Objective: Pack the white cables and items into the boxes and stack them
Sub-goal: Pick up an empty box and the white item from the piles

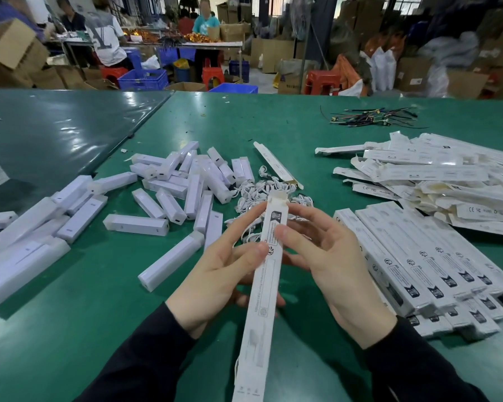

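Note:
I hold a long narrow white box [263,291] lengthwise in front of me, its far end flap raised. My left hand [215,274] grips its left side with thumb on top. My right hand [328,262] pinches the box's upper part with thumb and fingers. Behind the box lies a tangle of white cables [262,192]. White bar-shaped items [183,181] are scattered to the left. Packed boxes [430,265] lie stacked in a row at the right.
A heap of flat unfolded boxes [436,175] fills the right rear of the green table [99,314]. One open box [276,165] lies behind the cables. Dark wires [372,117] lie far back. People work at tables beyond.

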The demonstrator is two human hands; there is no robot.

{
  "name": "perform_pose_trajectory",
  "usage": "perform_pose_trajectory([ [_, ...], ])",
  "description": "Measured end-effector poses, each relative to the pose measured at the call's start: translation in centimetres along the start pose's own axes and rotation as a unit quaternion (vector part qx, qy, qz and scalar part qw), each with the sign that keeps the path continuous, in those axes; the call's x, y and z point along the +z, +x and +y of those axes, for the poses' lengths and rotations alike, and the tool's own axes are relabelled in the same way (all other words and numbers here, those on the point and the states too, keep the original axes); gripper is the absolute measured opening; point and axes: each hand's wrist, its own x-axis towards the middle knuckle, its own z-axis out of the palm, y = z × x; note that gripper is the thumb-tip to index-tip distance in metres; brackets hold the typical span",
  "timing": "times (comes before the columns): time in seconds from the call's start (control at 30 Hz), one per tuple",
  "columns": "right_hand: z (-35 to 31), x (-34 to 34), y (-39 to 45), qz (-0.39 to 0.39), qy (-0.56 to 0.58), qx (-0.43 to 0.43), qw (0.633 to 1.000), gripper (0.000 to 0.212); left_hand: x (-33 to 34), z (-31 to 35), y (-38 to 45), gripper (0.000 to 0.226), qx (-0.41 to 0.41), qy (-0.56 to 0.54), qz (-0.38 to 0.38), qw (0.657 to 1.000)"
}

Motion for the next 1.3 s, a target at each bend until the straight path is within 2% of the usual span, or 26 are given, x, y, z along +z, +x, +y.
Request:
perform_pose_trajectory([
  [0.43,-1.0,-0.5,-0.1,-0.076,-0.034,0.027,0.996,0.019,-0.5,0.1,-0.1,0.049,-0.018,0.027,-0.04,0.999],
  [0.6,-0.9,-0.4,0.1,-0.063,-0.039,0.042,0.996,0.034,-0.6,0.1,-0.1,0.045,-0.023,0.029,-0.046,0.998],
  [0.7,-0.7,-0.7,0.3,-0.012,-0.067,0.05,0.996,0.024,-0.5,0.1,-0.2,0.04,-0.029,0.029,-0.048,0.998],
  [0.8,-0.5,-0.8,0.7,0.032,-0.034,0.11,0.993,0.022,0.0,-0.3,-0.3,0.035,-0.053,0.028,-0.067,0.996],
  [0.9,-0.6,-0.7,0.6,0.009,-0.021,0.158,0.987,0.027,0.3,-0.5,-0.4,0.037,-0.068,0.033,-0.071,0.995],
  [1.03,-0.4,-0.6,0.5,-0.008,0.035,0.163,0.986,0.012,0.2,-0.3,-0.3,0.038,-0.049,0.034,-0.041,0.997],
  [1.3,0.0,-0.5,0.5,-0.009,0.026,0.141,0.99,0.012,0.3,0.0,-0.2,0.042,-0.035,0.024,-0.03,0.999],
])
